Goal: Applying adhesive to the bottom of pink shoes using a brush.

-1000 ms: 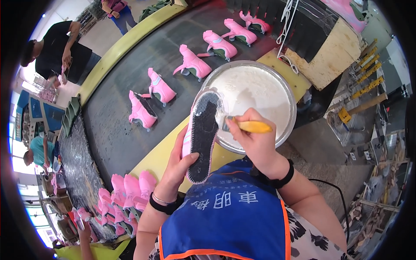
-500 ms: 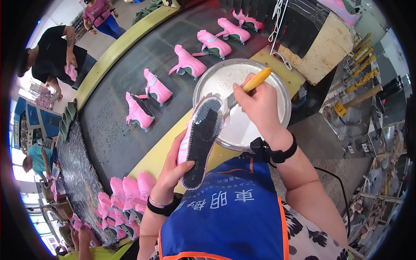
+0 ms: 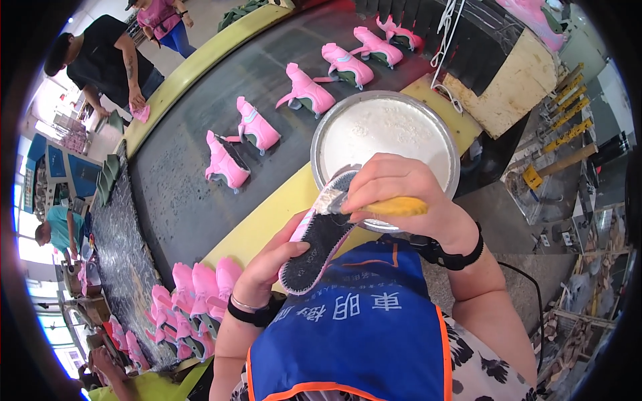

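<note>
My left hand (image 3: 271,260) is closed round a pink shoe upper (image 3: 315,250), its black stitched sole side facing up and the thumb pressed on it near the lower end. In my right hand (image 3: 401,184) is a paintbrush (image 3: 394,206) with a yellow handle. Its bristles touch the sole by the left edge, near the upper end, where whitish wet stuff shows. My right fingers hide part of that end. Just beyond stands a round metal pan (image 3: 455,157) of white liquid, probably glue.
Several pink shoe uppers (image 3: 309,90) stand in a row on the dark conveyor belt (image 3: 180,134). More pink uppers (image 3: 202,287) cluster at the lower left. A yellow ledge (image 3: 251,224) edges the belt. Across it, a person in black (image 3: 107,57) handles a pink piece.
My right hand has turned over and come down and nearer, bringing the brush from the sole's right edge to its left edge. The person in black has lowered the pink piece onto the far ledge.
</note>
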Demonstrator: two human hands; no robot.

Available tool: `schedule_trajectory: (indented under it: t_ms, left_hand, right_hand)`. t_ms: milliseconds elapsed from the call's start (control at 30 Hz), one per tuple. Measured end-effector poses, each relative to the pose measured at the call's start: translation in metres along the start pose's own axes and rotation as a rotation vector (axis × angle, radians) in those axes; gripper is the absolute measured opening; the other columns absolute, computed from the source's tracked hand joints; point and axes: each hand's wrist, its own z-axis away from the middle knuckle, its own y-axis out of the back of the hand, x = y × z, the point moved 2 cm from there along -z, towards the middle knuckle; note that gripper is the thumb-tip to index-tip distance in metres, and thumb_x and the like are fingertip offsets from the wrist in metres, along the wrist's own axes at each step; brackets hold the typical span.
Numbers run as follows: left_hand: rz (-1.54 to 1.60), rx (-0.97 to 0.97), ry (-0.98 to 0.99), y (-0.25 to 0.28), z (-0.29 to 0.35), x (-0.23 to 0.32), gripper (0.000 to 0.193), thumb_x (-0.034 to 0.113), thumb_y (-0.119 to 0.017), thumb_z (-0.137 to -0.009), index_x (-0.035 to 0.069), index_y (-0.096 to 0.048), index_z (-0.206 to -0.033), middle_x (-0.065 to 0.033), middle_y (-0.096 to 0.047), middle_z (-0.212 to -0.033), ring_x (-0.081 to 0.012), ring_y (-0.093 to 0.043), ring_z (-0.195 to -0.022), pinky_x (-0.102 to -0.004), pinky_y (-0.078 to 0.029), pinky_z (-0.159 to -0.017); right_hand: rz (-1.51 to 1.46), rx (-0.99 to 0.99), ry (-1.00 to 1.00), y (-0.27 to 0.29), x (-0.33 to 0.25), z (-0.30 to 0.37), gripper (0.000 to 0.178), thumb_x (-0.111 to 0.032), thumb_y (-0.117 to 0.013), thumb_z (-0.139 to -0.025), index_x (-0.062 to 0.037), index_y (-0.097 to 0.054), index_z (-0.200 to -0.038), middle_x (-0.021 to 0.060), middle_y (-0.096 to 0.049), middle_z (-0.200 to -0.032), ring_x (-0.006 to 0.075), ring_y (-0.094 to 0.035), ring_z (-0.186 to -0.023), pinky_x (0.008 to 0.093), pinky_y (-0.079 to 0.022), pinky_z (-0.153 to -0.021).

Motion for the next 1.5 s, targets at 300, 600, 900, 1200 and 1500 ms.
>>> schedule_trajectory:
  t_ms: [300, 600, 900, 1200, 1500]
  left_hand:
    - [0.031, -0.040, 0.016, 0.003, 0.005, 0.000, 0.074, 0.024, -0.056, -0.087, -0.007, -0.034, -0.151, -0.0215, -0.057, -0.137, -0.0253, -0.061, -0.122, -0.0320, -0.048, -0.103]
    - [0.084, -0.024, 0.014, -0.004, 0.015, 0.000, 0.081, 0.027, -0.059, -0.083, -0.008, -0.034, -0.151, -0.0230, -0.056, -0.139, -0.0262, -0.059, -0.126, -0.0327, -0.044, -0.108]
    - [0.019, 0.018, -0.018, -0.002, 0.017, 0.002, 0.084, 0.027, -0.060, -0.080, -0.008, -0.033, -0.152, -0.0230, -0.054, -0.141, -0.0279, -0.058, -0.127, -0.0351, -0.042, -0.111]
    - [0.148, 0.281, -0.062, 0.044, 0.025, -0.006, 0.076, 0.031, -0.057, -0.090, -0.002, -0.034, -0.154, -0.0171, -0.056, -0.142, -0.0216, -0.061, -0.123, -0.0307, -0.048, -0.103]
    - [0.603, 0.777, -0.124, 0.254, 0.021, 0.010, 0.054, 0.042, -0.063, -0.090, 0.008, -0.057, -0.131, -0.0130, -0.066, -0.118, -0.0319, -0.065, -0.105, -0.0524, -0.055, -0.082]
  right_hand:
    - [0.276, 0.062, -0.129, 0.020, 0.025, 0.010, 0.014, -0.012, -0.082, -0.076, -0.0108, -0.074, -0.088, 0.0037, -0.068, -0.086, 0.0228, -0.065, -0.084, 0.0359, -0.048, -0.076]
    - [0.038, 0.203, -0.205, 0.005, 0.043, 0.022, 0.009, -0.005, -0.079, -0.084, -0.0040, -0.071, -0.089, 0.0070, -0.066, -0.087, 0.0173, -0.065, -0.076, 0.0289, -0.049, -0.069]
    - [0.098, 0.471, -0.358, -0.006, 0.034, 0.025, 0.013, -0.007, -0.076, -0.085, -0.0033, -0.064, -0.084, 0.0043, -0.064, -0.072, 0.0111, -0.061, -0.062, 0.0271, -0.046, -0.055]
    - [0.101, 0.556, -0.489, 0.006, 0.048, 0.058, 0.019, 0.003, -0.069, -0.091, -0.0036, -0.055, -0.080, -0.0027, -0.051, -0.071, 0.0038, -0.048, -0.065, 0.0223, -0.038, -0.057]
    - [0.110, 0.899, -0.566, 0.063, 0.047, 0.075, 0.013, -0.008, -0.062, -0.100, -0.0085, -0.055, -0.090, -0.0050, -0.046, -0.076, 0.0029, -0.040, -0.064, 0.0201, -0.033, -0.055]
